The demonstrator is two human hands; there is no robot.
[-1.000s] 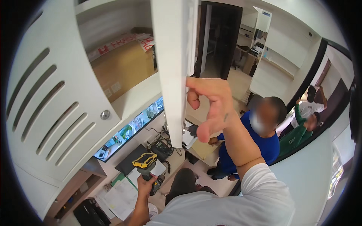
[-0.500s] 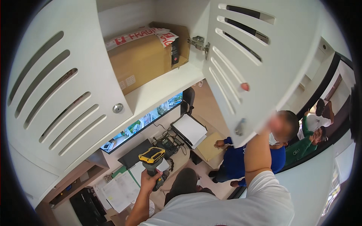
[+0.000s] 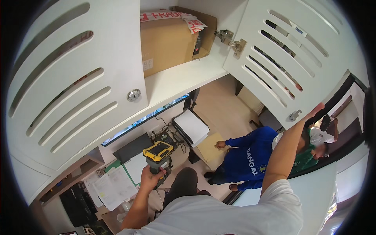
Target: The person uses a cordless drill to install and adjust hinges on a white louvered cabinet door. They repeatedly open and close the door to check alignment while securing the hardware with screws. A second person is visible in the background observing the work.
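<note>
My left hand (image 3: 149, 180) is closed round the grip of a cordless drill (image 3: 158, 152), whose yellow-and-black battery end points up toward me. The drill's front end, lower down, is partly hidden by my hand. On the right, my raised right arm reaches to the outer edge of a slotted white cabinet door (image 3: 254, 84), where my right hand (image 3: 315, 111) grips the door; fingers show through one slot. A small lock (image 3: 294, 115) sits at this door's lower corner. Inside the cabinet (image 3: 184, 78) stands a brown cardboard box (image 3: 168, 49) with red-and-white tape.
Another slotted door (image 3: 78, 98) fills the left. Below are a wall screen (image 3: 145, 119), a paper tray (image 3: 192, 127), a desk phone (image 3: 164, 138) and loose papers (image 3: 113, 188). A person in a blue jacket (image 3: 250, 150) stands close on the right, one hand on a yellow folder (image 3: 209, 150).
The right-hand door has swung wider, and my right hand has moved outward with it. My view has shifted slightly left. The drill stays in my left hand.
</note>
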